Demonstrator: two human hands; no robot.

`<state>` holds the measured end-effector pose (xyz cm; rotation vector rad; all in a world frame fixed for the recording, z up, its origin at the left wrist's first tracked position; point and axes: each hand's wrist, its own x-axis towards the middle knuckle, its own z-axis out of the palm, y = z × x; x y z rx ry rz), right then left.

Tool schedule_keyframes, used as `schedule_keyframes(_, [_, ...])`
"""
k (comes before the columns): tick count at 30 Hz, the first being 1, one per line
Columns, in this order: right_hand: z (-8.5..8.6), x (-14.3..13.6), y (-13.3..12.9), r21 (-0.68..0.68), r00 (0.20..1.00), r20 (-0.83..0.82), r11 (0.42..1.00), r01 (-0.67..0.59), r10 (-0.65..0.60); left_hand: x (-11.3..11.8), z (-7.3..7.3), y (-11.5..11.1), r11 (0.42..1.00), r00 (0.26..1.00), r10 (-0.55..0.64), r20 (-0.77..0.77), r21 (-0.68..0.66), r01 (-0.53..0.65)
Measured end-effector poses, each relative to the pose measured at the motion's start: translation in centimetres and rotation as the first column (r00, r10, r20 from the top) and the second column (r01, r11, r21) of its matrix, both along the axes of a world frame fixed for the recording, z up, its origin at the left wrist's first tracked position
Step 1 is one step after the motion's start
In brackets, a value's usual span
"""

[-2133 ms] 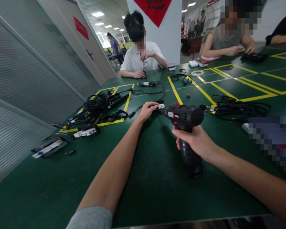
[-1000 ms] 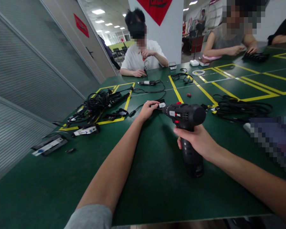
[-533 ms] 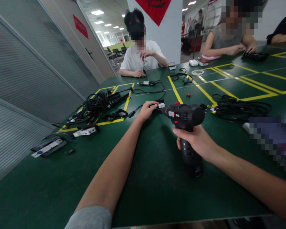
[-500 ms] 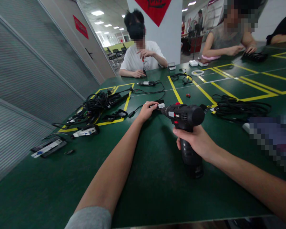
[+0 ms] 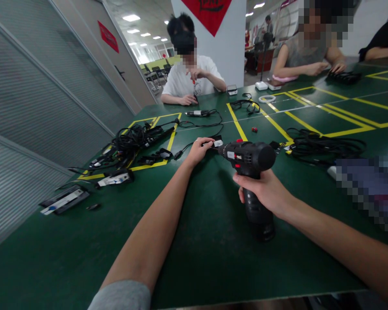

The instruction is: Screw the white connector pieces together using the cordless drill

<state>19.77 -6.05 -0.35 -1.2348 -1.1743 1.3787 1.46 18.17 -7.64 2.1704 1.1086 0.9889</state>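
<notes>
Probably heavy and rigid, the drill (image 5: 249,156) right of centre was best held by its handle (image 5: 258,212), where the right hand (image 5: 267,190) was clamped; the left hand's (image 5: 199,151) finger closure couldn't be told.

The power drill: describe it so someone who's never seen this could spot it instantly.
Over the near part of the green table, find the right hand. It grips the black power drill, which points toward the left hand. Unlike the coiled black cables nearby, it is pistol-shaped, with red accents.
</notes>
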Motion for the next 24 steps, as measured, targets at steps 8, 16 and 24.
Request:
schedule_keyframes(8, [-0.25,0.01,0.08,0.018,1.000,-0.002,1.000,0.000,0.000,0.05,0.08,-0.07,1.000,1.000,0.007,-0.004,-0.006,-0.007])
schedule_keyframes(16, [-0.16,0.06,0.00,0.011,1.000,0.006,1.000,0.000,0.000,0.04,-0.01,0.05,1.000,1.000,0.010,-0.004,0.000,-0.010])
schedule_keyframes(24, [-0.28,0.11,0.08,0.012,1.000,-0.009,1.000,-0.010,0.010,0.03,0.09,-0.02,1.000,1.000,0.007,-0.002,-0.008,-0.007])
